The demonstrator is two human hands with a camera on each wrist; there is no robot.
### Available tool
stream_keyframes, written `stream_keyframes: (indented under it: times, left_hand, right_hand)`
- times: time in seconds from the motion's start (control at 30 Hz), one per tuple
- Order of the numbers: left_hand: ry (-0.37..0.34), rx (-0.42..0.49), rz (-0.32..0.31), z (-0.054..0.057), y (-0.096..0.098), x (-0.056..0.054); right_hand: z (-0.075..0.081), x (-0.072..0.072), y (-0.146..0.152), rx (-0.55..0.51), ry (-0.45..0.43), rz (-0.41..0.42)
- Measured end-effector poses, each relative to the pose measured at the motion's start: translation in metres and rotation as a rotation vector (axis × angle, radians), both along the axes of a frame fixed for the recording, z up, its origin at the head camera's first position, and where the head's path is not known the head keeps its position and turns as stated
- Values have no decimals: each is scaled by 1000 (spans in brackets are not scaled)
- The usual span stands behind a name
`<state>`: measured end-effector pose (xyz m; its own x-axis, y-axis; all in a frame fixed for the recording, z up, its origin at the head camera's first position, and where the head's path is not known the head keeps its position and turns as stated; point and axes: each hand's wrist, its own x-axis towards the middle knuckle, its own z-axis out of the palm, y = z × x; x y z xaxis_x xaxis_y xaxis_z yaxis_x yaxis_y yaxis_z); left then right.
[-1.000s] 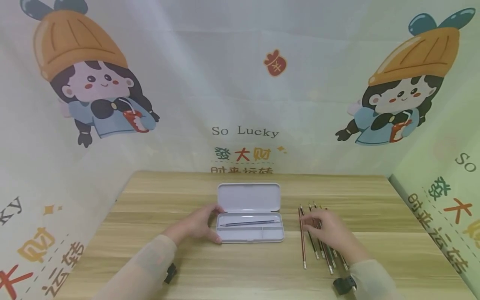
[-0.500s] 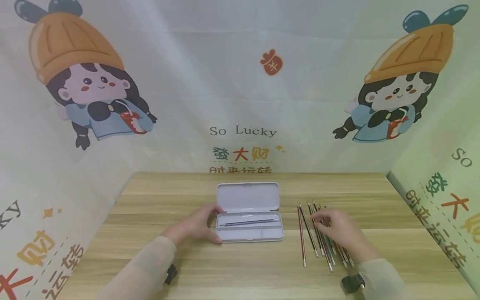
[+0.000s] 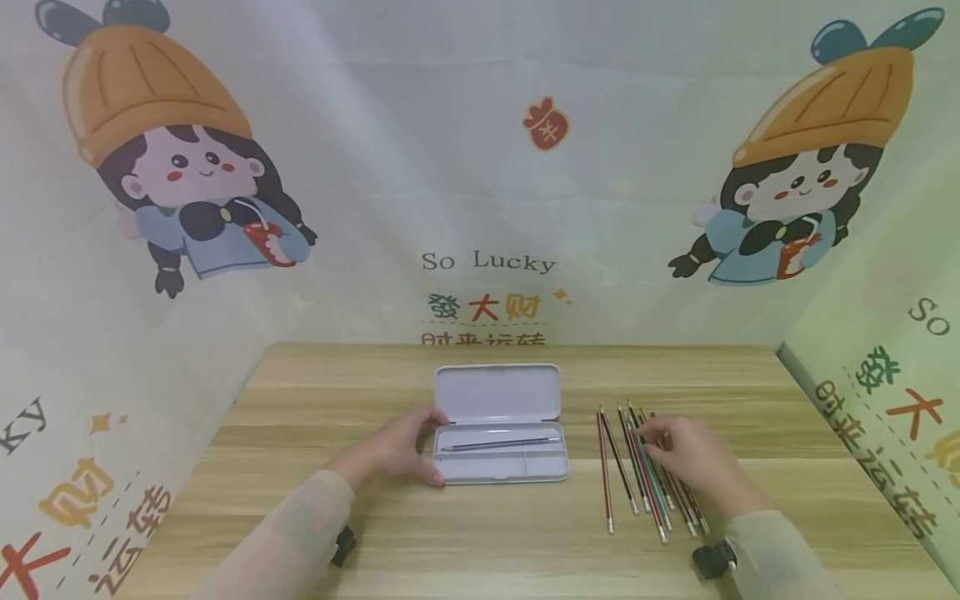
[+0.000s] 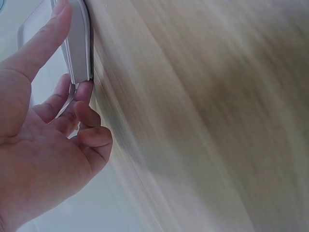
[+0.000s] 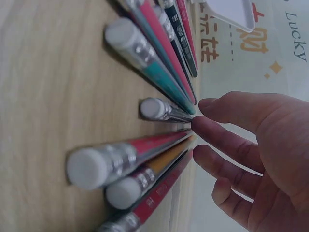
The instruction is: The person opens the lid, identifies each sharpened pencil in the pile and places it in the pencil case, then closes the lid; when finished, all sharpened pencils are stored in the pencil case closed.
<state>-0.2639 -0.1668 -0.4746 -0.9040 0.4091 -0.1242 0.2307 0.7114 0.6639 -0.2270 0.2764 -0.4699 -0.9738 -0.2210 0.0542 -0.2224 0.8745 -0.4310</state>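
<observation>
A white pencil case [image 3: 501, 468] lies with its lid raised, one pencil [image 3: 498, 445] in its long rear compartment. My left hand [image 3: 397, 447] grips the case's left end, thumb at the front corner and fingers at the hinge side; in the left wrist view the thumb [image 4: 50, 36] lies along the case's edge. Right of the case, several pencils [image 3: 606, 475] lie loosely fanned, white erasers toward me. Over their far half is my right hand [image 3: 693, 454], thumb and index fingertips slightly apart, right at a pencil with a white eraser [image 5: 152, 108] and a teal pencil [image 5: 166, 79].
The wooden table [image 3: 480, 550] carries the case and pencils. A printed cloth [image 3: 375, 167] hangs behind and at both sides. Black wrist devices sit under both sleeves, the right one [image 3: 712, 560] near the pencils' eraser ends.
My right hand has moved rightward across the pencils, uncovering the left ones. My left hand stays on the case, which has not moved.
</observation>
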Motion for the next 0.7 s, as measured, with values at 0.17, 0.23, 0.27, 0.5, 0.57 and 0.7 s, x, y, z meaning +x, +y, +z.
stream_keyframes:
  times: [0.17, 0.23, 0.27, 0.5, 0.57, 0.7]
  left_hand:
    - [4, 1, -9, 1, 0, 0]
    - [8, -4, -12, 0, 0, 0]
    - [11, -8, -13, -1, -1, 0]
    - [19, 1, -12, -3, -1, -2]
    - [20, 2, -12, -3, -1, -2]
    - [23, 3, -17, -1, -1, 0]
  right_hand:
    - [1, -2, 1, 7, -10, -10]
    - [1, -3, 1, 9, -18, -18]
    - [1, -4, 1, 11, -22, -22]
    - [0, -8, -1, 60, -9, -11]
    - [-1, -10, -2, 67, -5, -9]
    - [-1, -12, -5, 72, -12, -19]
